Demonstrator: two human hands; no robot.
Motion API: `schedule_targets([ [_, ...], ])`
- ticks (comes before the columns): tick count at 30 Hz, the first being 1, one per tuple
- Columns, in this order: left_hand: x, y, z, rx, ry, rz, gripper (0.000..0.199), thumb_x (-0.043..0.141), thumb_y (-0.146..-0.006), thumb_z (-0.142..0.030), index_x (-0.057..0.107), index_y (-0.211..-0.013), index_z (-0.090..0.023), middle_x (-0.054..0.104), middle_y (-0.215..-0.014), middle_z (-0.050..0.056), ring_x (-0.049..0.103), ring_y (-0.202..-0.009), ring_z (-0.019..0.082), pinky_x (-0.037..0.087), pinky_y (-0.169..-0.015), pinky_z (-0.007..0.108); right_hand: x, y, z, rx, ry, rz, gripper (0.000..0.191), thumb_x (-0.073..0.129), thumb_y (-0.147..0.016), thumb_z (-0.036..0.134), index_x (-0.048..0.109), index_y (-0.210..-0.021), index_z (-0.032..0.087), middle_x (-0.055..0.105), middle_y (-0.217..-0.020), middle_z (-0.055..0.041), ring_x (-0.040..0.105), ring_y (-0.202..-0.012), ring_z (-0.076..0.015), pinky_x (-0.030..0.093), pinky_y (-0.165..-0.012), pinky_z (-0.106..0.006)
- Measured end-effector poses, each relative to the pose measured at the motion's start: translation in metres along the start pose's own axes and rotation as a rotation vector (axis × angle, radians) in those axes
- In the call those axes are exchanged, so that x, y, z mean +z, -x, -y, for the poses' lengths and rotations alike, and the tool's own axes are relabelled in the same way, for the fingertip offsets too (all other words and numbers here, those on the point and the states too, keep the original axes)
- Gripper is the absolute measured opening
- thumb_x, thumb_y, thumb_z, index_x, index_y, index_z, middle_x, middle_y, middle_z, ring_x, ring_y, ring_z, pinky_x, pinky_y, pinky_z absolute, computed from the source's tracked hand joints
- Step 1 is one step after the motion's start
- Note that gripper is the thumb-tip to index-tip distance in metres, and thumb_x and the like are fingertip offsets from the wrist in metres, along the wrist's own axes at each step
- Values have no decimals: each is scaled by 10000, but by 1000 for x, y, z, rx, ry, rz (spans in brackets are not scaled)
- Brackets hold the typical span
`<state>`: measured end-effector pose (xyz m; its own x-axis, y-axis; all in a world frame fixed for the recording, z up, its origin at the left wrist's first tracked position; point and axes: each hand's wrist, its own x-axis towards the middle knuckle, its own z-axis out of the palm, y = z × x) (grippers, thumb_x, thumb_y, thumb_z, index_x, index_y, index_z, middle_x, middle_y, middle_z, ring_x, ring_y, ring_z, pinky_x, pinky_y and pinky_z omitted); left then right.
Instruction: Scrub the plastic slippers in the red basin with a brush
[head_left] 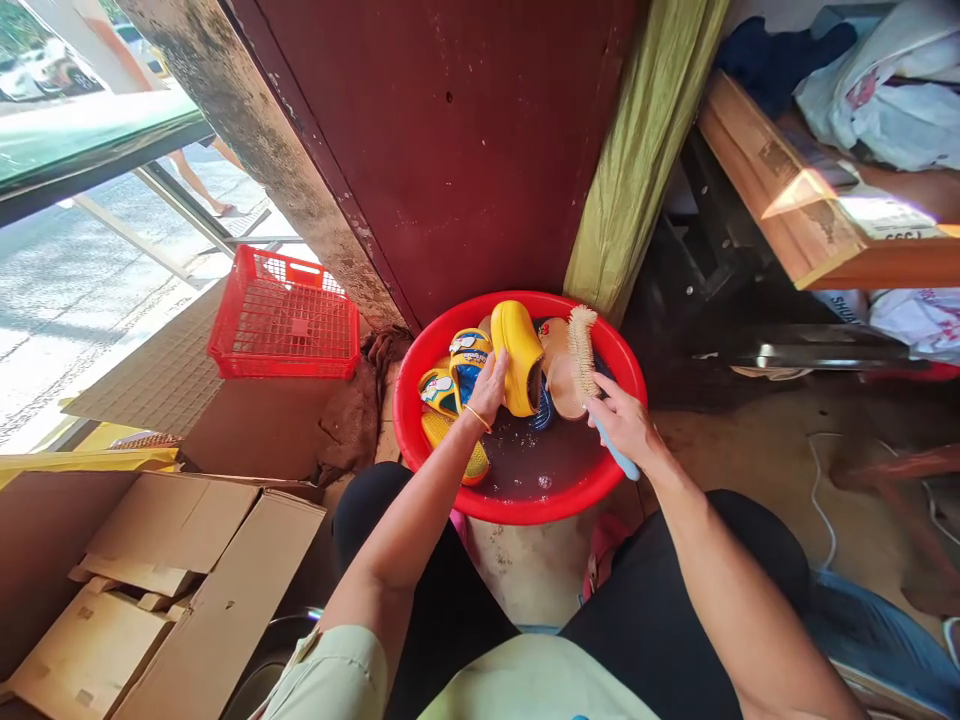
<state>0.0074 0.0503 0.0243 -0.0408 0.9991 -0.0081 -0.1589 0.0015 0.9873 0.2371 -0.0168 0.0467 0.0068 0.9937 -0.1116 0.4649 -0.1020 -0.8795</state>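
Observation:
A yellow slipper [517, 350] is held up over a red basin [517, 512] by my left hand [489, 388], whose fingers are closed on its left side. My right hand [619, 420] grips the blue handle [619, 458] of a scrub brush; its pale bristles [582, 345] point upward, just right of the yellow slipper and apart from it. Dark water [525, 465] with a few bubbles fills the basin. Yellow and blue cartoon slippers [442, 388] lie at the basin's left. A tan slipper [562, 375] lies behind the brush, partly hidden.
A red plastic crate [289, 325] stands left of the basin, on cardboard. Nearer, at lower left, is an opened cardboard box [157, 590]. A dark red door [465, 150] rises behind the basin. A wooden shelf [810, 200] with bags juts in at right. Outside, a person's leg [196, 185] shows.

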Motion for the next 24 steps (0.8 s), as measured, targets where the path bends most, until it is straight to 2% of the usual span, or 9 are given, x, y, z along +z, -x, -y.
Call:
schedule_targets([
  [5,1,0,7,-68,-19,162,617,753,-766,-445,597,-1314,-207,685,-1186,99,627,-1157,258,528,-958,390,26,0,-1,-18,25,63,699,489,-909,501,390,-1540,219,676,-684,18,559,-464,-129,481,-441,-237],
  [8,-13,5,2,-23,-97,236,562,701,-804,-458,604,-1290,-193,677,-1213,131,639,-1135,262,531,-932,392,38,-1,-4,-71,195,109,605,500,-924,428,468,-1502,252,709,-721,3,648,-611,-162,531,-599,-264],
  [10,-34,11,-6,-9,-350,299,454,623,-855,-492,648,-1202,-200,715,-1060,121,688,-980,264,546,-877,424,38,-4,-4,-117,316,110,554,501,-932,406,515,-1471,280,757,-861,-24,698,-756,-199,542,-726,-298],
  [12,-61,20,-14,-15,-824,348,336,642,-847,-476,702,-1044,-210,714,-872,106,697,-895,294,528,-883,474,34,-8,-4,-135,407,89,540,487,-944,404,509,-1476,315,759,-1085,-42,715,-885,-235,536,-803,-326],
  [14,-88,30,-19,-114,-1288,280,297,703,-791,-487,714,-927,-223,712,-859,115,687,-965,364,502,-911,527,29,-12,-4,-111,490,61,549,462,-956,392,468,-1503,345,716,-1237,-47,716,-956,-262,532,-835,-347],
  [16,-109,40,-18,-164,-1406,195,309,664,-828,-456,705,-997,-200,717,-923,150,675,-1018,402,488,-914,566,27,-14,-5,-76,554,69,560,446,-960,367,439,-1519,357,698,-1280,-53,714,-989,-278,529,-843,-360],
  [18,-119,47,-12,-125,-1451,52,387,606,-880,-439,647,-1185,-204,711,-1078,155,659,-1100,358,485,-964,510,32,-12,-5,-69,580,156,545,462,-954,374,472,-1499,358,713,-1253,-61,713,-1001,-285,526,-837,-363],
  [21,-118,50,2,88,-1415,-81,656,615,-879,-487,466,-1430,-165,523,-1435,218,487,-1355,341,415,-1082,477,44,-5,-4,-115,578,340,474,517,-934,413,592,-1400,367,737,-1200,-61,714,-987,-281,521,-822,-360],
  [24,-107,42,11,122,-1361,-107,899,634,-832,-601,300,-1544,-165,263,-1609,246,272,-1487,393,341,-1118,578,48,0,-2,-139,599,357,460,551,-917,385,613,-1373,382,742,-1182,-59,717,-965,-275,516,-807,-358],
])
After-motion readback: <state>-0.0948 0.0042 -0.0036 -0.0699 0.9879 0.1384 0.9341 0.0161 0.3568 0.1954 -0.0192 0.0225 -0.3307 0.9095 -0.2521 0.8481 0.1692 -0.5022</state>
